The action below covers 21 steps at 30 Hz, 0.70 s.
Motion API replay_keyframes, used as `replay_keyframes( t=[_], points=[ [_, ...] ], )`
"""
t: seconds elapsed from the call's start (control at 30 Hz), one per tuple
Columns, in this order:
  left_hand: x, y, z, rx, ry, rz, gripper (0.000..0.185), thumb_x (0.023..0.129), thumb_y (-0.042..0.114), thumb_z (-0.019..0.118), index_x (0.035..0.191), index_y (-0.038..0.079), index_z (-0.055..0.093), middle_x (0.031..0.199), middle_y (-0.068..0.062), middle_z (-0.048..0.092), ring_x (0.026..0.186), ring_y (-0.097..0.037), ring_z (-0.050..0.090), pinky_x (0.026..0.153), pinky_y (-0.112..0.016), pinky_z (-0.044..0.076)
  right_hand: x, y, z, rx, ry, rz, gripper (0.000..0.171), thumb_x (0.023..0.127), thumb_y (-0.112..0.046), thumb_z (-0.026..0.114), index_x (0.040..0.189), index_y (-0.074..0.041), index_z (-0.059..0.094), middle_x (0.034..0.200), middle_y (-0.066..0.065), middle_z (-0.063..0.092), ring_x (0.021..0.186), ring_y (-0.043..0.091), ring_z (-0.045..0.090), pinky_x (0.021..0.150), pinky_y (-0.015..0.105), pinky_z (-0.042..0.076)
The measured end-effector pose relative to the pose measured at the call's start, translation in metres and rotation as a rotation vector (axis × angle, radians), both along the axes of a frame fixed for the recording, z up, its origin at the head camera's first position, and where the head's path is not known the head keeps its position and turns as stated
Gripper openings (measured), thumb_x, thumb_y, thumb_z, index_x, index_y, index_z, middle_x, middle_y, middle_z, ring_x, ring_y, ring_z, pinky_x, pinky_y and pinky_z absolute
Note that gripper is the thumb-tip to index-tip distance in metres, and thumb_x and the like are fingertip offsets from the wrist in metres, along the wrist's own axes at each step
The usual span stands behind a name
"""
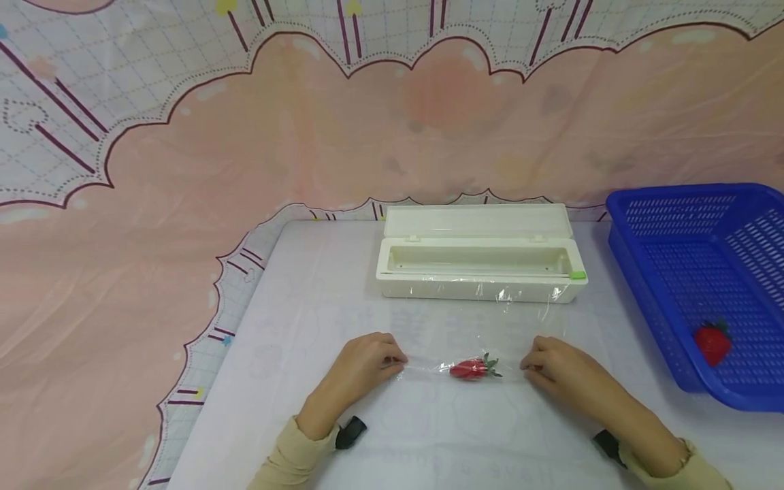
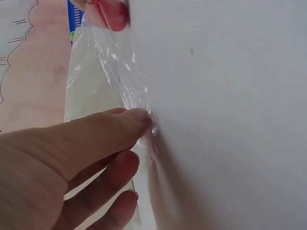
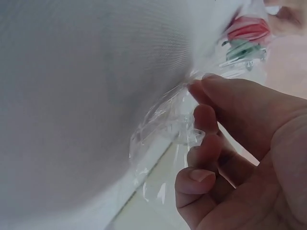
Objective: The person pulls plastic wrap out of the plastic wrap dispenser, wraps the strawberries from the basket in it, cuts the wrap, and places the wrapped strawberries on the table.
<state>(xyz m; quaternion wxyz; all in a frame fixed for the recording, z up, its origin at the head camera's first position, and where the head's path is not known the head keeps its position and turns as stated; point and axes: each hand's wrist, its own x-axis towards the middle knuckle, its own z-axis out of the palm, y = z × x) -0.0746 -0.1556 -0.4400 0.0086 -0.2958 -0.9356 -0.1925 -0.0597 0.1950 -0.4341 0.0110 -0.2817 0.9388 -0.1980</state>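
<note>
A red strawberry [image 1: 470,368] with green leaves lies on the white table [image 1: 294,299], wrapped in clear cling film [image 1: 429,367] that stretches out to both sides. My left hand [image 1: 392,361] pinches the film's left end [image 2: 144,110]. My right hand [image 1: 529,364] pinches the bunched right end [image 3: 177,120]. The strawberry [image 3: 247,29] shows at the top of the right wrist view, and the strawberry [image 2: 109,13] shows at the top of the left wrist view.
A white cling-film dispenser box [image 1: 480,269] stands open behind the strawberry, film hanging over its front. A blue plastic basket [image 1: 686,272] at the right holds another strawberry [image 1: 712,340]. A pink patterned cloth [image 1: 153,238] hangs behind and to the left.
</note>
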Motion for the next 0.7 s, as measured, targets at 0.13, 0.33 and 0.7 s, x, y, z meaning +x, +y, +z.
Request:
replay_keyframes(
  t=[0.13, 0.33, 0.7],
  points=[
    [0.0, 0.003, 0.003, 0.021, -0.021, -0.037, 0.007, 0.084, 0.012, 0.079, 0.089, 0.016, 0.079, 0.088, 0.008, 0.072, 0.082, -0.005, 0.065, 0.074, -0.022, 0.054, 0.001, -0.001, 0.001, 0.012, 0.032, 0.01, 0.009, 0.08, -0.007, 0.079, 0.086, -0.013, 0.077, 0.082, -0.011, 0.06, 0.078, 0.008, 0.059, 0.071, 0.03, 0.055],
    [0.007, 0.016, 0.011, 0.146, -0.046, -0.133, 0.011, 0.084, 0.008, 0.079, 0.091, 0.016, 0.078, 0.091, 0.009, 0.072, 0.088, -0.006, 0.066, 0.081, -0.021, 0.054, 0.004, -0.007, 0.005, -0.037, 0.093, 0.029, 0.012, 0.08, -0.007, 0.079, 0.088, -0.016, 0.076, 0.086, -0.011, 0.064, 0.081, 0.009, 0.061, 0.072, 0.031, 0.056],
    [0.016, 0.051, 0.005, 0.116, -0.041, -0.308, 0.02, 0.086, 0.023, 0.078, 0.106, 0.018, 0.077, 0.106, 0.008, 0.072, 0.101, -0.005, 0.065, 0.091, -0.016, 0.049, 0.009, -0.027, 0.012, -0.147, 0.075, 0.124, 0.015, 0.082, -0.008, 0.078, 0.091, -0.019, 0.073, 0.092, -0.015, 0.067, 0.085, 0.003, 0.063, 0.073, 0.029, 0.057]
  ],
)
